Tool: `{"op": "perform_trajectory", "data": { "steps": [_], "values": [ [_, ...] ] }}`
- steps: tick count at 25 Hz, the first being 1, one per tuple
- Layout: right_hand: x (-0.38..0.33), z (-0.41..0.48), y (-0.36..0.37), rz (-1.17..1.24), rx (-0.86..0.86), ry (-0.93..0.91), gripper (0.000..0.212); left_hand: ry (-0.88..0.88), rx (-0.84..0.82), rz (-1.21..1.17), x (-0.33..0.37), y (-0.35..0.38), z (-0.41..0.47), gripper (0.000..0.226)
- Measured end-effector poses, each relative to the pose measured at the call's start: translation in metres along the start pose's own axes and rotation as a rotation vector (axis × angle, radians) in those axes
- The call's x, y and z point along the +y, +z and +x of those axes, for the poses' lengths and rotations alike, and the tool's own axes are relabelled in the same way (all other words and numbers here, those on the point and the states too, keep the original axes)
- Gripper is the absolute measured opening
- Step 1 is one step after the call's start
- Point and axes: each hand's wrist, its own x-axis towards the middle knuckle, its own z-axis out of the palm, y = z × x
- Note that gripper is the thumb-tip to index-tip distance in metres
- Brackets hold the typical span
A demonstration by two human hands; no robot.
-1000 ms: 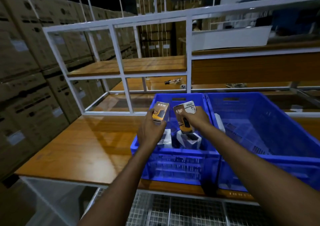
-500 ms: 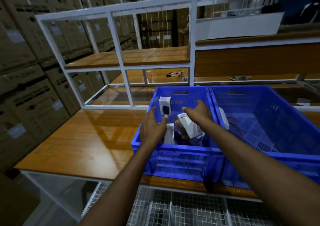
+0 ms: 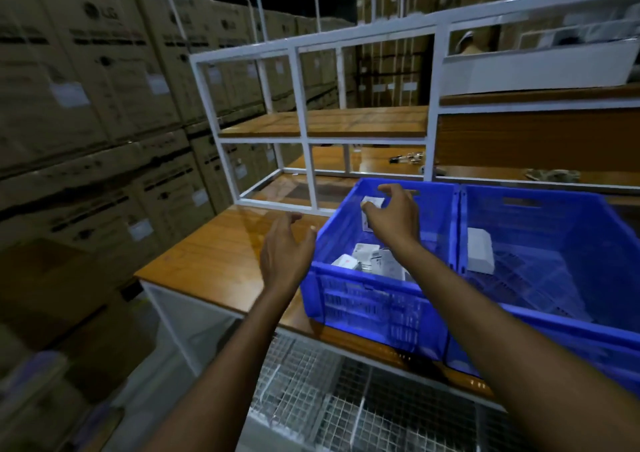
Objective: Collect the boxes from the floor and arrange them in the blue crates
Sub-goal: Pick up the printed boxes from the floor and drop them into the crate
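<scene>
Two blue crates stand side by side on the wooden table. The left crate [image 3: 346,280] holds several small white boxes [image 3: 377,261] lying on its bottom. Against the right crate's [image 3: 568,209] left wall leans one white box [image 3: 479,254]. My right hand [image 3: 394,219] hovers over the left crate with fingers spread. A small white box [image 3: 371,207] stands upright just behind its thumb; whether they touch is unclear. My left hand [image 3: 284,250] is open above the table, just left of the left crate, and holds nothing.
A white metal shelf frame [image 3: 304,122] with wooden boards rises behind the crates. Stacked cardboard cartons [image 3: 97,112] fill the left side. The wooden table top [image 3: 214,261] extends left of the crates. A wire-mesh rack [image 3: 329,399] lies below the table's front edge.
Both hands let go of the boxes they held over the left crate. My left hand moved out to the left of the crate. The view swung left.
</scene>
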Motion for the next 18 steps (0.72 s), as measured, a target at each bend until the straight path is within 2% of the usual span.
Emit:
{"op": "perform_trajectory", "data": {
  "steps": [4, 7, 15, 18],
  "values": [
    [-0.027, -0.038, 0.009, 0.092, -0.029, -0.085, 0.04, -0.04, 0.098, 0.075, -0.014, -0.05, -0.032, 0.036],
    [-0.048, -0.073, 0.02, 0.173, -0.091, -0.084, 0.037, -0.078, 0.152, 0.147, -0.023, -0.094, -0.064, 0.037],
    [-0.113, -0.203, 0.08, 0.239, -0.367, -0.169, 0.038, -0.231, 0.36, 0.281, -0.067, -0.233, -0.15, 0.035],
    [-0.137, -0.266, 0.104, 0.263, -0.492, -0.231, 0.039, -0.306, 0.421, 0.336, -0.085, -0.293, -0.194, 0.042]
  ]
}}
